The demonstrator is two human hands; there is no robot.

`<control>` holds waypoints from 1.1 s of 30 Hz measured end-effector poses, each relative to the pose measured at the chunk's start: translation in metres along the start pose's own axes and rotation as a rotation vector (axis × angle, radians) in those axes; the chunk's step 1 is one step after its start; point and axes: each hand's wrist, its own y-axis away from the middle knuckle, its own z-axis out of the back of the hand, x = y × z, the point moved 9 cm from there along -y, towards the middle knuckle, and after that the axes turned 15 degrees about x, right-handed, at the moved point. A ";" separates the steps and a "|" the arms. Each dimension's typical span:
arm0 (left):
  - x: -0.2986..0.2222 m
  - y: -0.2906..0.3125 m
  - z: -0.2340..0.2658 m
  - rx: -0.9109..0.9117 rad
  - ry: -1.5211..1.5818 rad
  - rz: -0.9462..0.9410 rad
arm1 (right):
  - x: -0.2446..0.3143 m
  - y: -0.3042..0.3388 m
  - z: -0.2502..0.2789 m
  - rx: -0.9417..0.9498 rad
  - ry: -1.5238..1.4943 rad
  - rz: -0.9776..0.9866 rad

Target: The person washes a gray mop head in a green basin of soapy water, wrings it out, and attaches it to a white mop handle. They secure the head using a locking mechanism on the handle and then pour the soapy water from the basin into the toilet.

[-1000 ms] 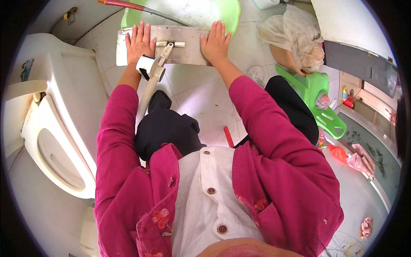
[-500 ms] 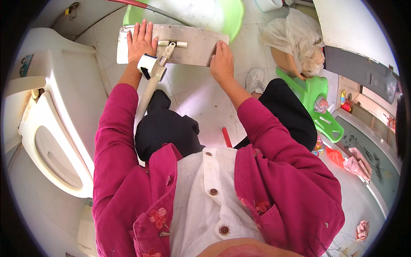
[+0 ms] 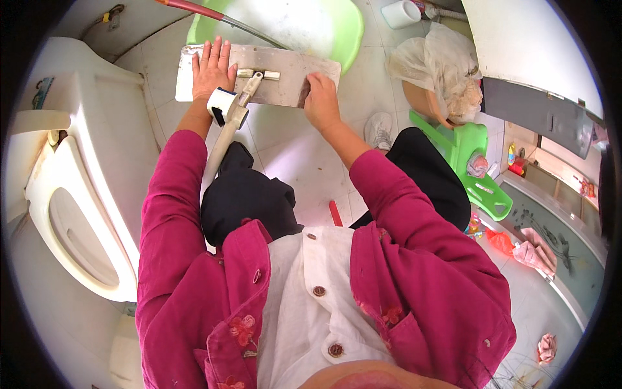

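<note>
Metal plate [image 3: 282, 91]: flat under the left fingers, its right end at the right fingers; surface beneath both hands hidden.
Left hand [image 3: 214, 71]: palm down, fingers straight and slightly spread, pressed to the plate, gripping nothing.
Right hand [image 3: 321, 100]: fingers curled in at the plate's right end; underside hidden, so cannot tell whether they pinch the edge.
Dark patch [image 3: 303, 94]: just left of the right fingers; stain, shadow or pad, cannot tell.
Pole [image 3: 223, 139]: jointed to the plate between the hands, runs back below the left fingers; lower end lost behind the trousers.
White block [image 3: 221, 100]: by the left wrist; on wrist or pole, unclear.
Green basin [image 3: 353, 39]: beyond both hands' fingertips; near side covered by the plate, far side cut off. White contents blurred by glare.
Red-and-grey rod [image 3: 249, 34]: beyond the left fingertips, across the basin; top end cut off.
</note>
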 end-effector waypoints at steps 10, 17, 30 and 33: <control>0.001 -0.001 -0.007 0.089 -0.022 0.033 | 0.007 0.013 -0.004 0.005 0.003 0.069; 0.009 0.001 -0.008 0.025 0.008 -0.075 | 0.003 -0.023 -0.007 0.072 0.296 0.068; 0.025 0.133 0.032 0.542 1.312 -0.066 | 0.159 -0.044 -0.005 0.504 -0.580 0.100; 0.005 0.133 0.028 0.466 0.963 -0.086 | 0.208 -0.052 -0.037 0.370 -0.319 0.522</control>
